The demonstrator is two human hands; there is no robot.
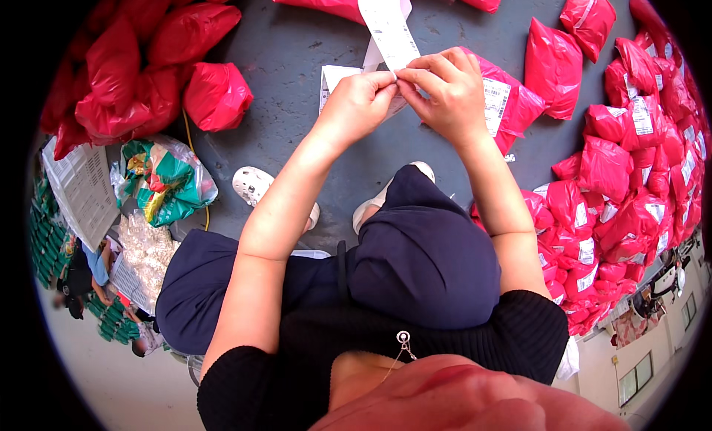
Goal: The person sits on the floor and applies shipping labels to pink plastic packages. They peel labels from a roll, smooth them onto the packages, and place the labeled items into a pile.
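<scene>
My left hand (355, 107) and my right hand (449, 93) meet in front of me, thumbs and forefingers pinched together at the edge of a strip of printed white labels (389, 31). Beyond my fingers the strip runs away over a red plastic parcel (328, 0). A folded part of the labels (338, 75) hangs behind my left hand. Just past my right hand lies another red parcel (517, 100) with a printed label (495, 104) on it. What exactly sits between my fingertips is too small to tell.
Heaped red parcels (617, 208) bearing labels rise on the right. More red bags (133, 86) are piled at the left, above a green plastic bag (167, 175) and a white crate (83, 192). A yellow cord (191, 133) crosses the grey floor (278, 86). Other people (97, 270) are at far left.
</scene>
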